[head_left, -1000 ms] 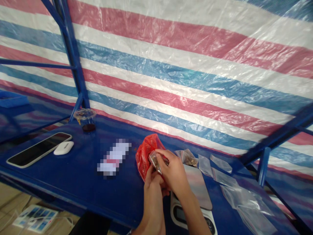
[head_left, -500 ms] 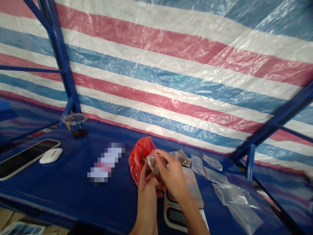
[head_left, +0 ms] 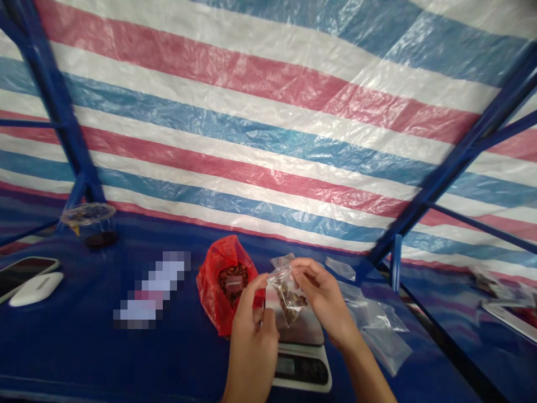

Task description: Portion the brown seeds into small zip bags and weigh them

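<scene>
A small clear zip-lock bag (head_left: 289,299), partly filled with brownish dried bits, hangs above the scale. My right hand (head_left: 321,294) pinches its upper right edge between thumb and fingers. At the bag's upper left corner, my left hand (head_left: 254,324) has its fingertips closed on the edge, the other fingers curled. Beneath is a kitchen scale (head_left: 304,366) with a metal plate and a small display, its numbers unreadable. Just left of the hands stands an open red plastic bag (head_left: 213,291) full of brown dried pieces, with a small clear scoop-like item (head_left: 234,284) lying on top.
Several flat clear zip bags (head_left: 386,347) lie right of the scale. On the left are a phone (head_left: 29,267), a white earphone case (head_left: 37,289), a blurred-out paper (head_left: 153,288) and a plastic cup (head_left: 94,224) with dark liquid. Behind hangs striped sheeting (head_left: 251,112) on blue metal posts.
The view has shifted right. My hands have moved apart and lifted the zip bag upright over the scale, away from the red bag, whose contents now show more clearly.
</scene>
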Demonstrator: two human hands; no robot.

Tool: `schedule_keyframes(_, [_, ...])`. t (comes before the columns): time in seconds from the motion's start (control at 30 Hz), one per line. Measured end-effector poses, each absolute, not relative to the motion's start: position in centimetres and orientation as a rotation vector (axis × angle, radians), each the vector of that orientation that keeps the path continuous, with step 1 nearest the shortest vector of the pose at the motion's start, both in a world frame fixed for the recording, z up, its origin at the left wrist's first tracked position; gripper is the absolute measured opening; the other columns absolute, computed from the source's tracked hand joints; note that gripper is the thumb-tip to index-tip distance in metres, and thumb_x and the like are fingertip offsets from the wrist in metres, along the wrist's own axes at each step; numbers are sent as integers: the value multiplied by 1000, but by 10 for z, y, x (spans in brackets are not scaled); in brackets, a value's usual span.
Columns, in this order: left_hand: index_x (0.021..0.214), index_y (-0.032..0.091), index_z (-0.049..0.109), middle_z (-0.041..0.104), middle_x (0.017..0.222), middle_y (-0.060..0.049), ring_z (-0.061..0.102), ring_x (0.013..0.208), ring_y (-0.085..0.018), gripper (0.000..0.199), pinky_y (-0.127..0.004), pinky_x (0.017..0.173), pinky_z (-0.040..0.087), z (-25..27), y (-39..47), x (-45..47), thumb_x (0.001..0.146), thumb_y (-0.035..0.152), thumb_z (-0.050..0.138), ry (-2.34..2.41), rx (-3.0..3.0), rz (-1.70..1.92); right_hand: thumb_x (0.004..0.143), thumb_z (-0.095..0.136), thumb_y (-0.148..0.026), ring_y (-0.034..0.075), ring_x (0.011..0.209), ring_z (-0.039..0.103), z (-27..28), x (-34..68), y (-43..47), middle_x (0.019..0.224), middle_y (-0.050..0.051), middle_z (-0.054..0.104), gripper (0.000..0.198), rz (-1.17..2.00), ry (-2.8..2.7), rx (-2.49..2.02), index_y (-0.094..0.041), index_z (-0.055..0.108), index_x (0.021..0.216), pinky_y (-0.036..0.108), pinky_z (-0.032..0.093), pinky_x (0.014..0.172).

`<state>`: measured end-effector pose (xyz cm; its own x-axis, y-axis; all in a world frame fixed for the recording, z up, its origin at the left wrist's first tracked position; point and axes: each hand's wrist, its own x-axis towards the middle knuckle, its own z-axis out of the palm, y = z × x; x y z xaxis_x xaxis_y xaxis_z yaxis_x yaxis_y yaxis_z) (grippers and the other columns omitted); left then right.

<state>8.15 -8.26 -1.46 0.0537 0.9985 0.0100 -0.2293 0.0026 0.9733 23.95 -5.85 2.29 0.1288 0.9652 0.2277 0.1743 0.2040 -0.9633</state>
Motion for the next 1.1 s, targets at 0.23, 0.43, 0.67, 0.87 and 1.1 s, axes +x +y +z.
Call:
schedule_keyframes(0.23, [106,22,70,74,102,-7,67,74,-18,24,-31,69,55,-11,-69,77,84,27,62,1175,1279,1489,102,56,-40,27,104,69,-9,264,-58,110,7,78,25,384,-1618,-1457,-25,75,107,42,49,95])
schedule_keyframes(0.43, [100,21,67,72,100,-5,68,90,-21,22,-34,84,53,-9,-51,63,80,27,59,1287,1316,1522,105,49,-36,29,108,67,6,276,-65,113,8,77,31,-104,-1545,-1579,-25,77,113,47,45,103])
schedule_keyframes(0.67, [95,20,66,70,92,-3,65,81,-18,18,-29,72,50,3,-50,50,79,24,57,1279,1411,1455,105,48,-37,29,101,67,13,285,-69,109,10,79,35,-138,-1426,-1614,-22,78,106,46,47,98])
schedule_keyframes(0.87, [95,20,66,68,92,-2,64,78,-16,20,-28,70,49,7,-50,46,78,22,56,1297,1431,1470,105,49,-36,27,95,67,15,283,-67,105,8,79,33,-123,-1423,-1607,-22,78,106,43,46,95])
schedule_keyframes(1.1, [93,20,66,70,90,-3,64,78,-17,15,-29,71,48,4,-51,47,82,27,59,1289,1429,1446,104,53,-32,27,96,66,13,276,-67,104,7,79,28,-108,-1554,-1615,-23,79,105,41,44,90])
